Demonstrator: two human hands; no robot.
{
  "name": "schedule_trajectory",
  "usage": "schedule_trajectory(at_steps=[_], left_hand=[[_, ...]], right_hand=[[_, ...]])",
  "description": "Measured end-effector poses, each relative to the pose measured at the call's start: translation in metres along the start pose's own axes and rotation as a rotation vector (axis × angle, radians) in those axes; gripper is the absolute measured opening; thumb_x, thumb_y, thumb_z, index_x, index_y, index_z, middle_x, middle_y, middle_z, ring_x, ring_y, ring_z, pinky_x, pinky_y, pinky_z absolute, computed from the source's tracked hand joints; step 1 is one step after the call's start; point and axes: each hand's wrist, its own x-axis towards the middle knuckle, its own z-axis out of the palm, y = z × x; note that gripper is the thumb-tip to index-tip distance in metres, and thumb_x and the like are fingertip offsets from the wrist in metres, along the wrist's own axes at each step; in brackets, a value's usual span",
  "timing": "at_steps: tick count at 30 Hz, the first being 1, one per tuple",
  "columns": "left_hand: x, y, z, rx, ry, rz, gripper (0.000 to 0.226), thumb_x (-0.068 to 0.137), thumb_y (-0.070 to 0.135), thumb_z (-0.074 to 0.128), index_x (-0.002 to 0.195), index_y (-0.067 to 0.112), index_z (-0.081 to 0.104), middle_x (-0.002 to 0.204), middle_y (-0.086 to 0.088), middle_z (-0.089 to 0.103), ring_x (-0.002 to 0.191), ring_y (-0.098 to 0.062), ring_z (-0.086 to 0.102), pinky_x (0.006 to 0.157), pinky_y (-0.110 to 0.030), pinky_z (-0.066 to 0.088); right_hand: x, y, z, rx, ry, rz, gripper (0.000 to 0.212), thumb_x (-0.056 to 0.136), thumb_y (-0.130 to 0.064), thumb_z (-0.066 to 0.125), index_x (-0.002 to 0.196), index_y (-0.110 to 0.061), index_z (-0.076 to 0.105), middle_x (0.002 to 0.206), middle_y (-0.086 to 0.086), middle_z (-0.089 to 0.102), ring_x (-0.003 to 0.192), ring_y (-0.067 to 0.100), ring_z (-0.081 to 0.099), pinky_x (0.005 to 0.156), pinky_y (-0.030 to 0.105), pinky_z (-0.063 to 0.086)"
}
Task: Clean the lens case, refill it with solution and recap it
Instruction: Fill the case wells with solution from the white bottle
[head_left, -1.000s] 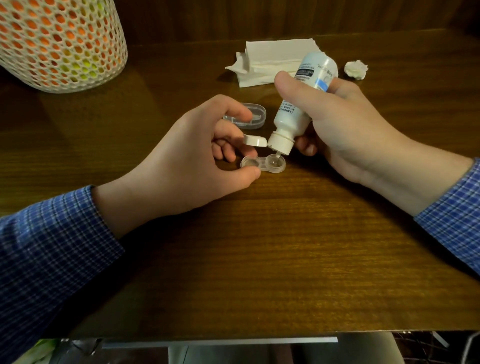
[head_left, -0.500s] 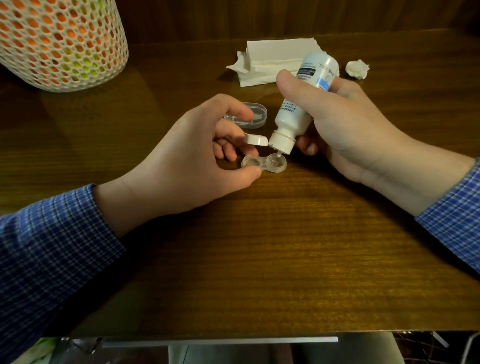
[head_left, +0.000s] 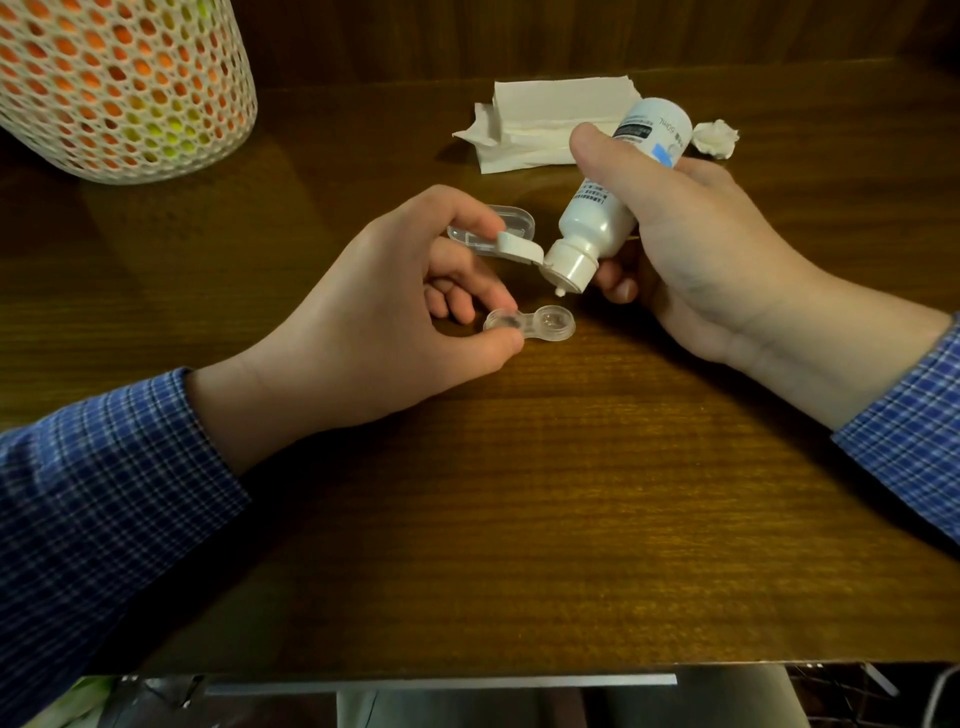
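Change: solution bottle (head_left: 618, 197) has lifted; its nozzle now hangs just above the lens case (head_left: 530, 325), no longer down at the right well.
Meaning: right well likely dosed; left well judged next, then recapping.
Left hand (head_left: 384, 312): fingers pinch the case's left end, holding it on the counter (head_left: 571, 493).
Right hand (head_left: 696, 244): fingers clenched round the tilted bottle, flip cap open.
Clear lid (head_left: 498, 228): just behind the case.
Tissues (head_left: 550, 122): well behind the case.
Room: bare counter in front of the case, up to the front edge.
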Motion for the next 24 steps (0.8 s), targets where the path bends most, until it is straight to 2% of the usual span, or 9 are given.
schedule_trajectory(at_steps=[9,24], left_hand=[[-0.0009,-0.001,0.0002,0.009,-0.008,0.013,0.068,0.075,0.033,0.085,0.133,0.017,0.054,0.096,0.009,0.075,0.084,-0.008,0.07,0.075,-0.024,0.058],[-0.0004,-0.0017,0.0007,0.029,-0.004,0.014,0.07,0.074,0.033,0.086,0.134,0.017,0.054,0.096,0.008,0.074,0.083,-0.008,0.07,0.076,-0.025,0.059]], right_hand=[[-0.0021,0.0037,0.0021,-0.075,-0.02,-0.036,0.027,0.09,-0.053,0.071,0.1,-0.029,0.061,0.063,-0.012,0.07,0.05,0.006,0.057,0.043,0.018,0.043],[-0.0013,0.0034,0.0008,-0.085,-0.036,-0.033,0.03,0.09,-0.052,0.071,0.102,-0.027,0.062,0.061,-0.012,0.07,0.049,0.005,0.057,0.041,0.018,0.042]])
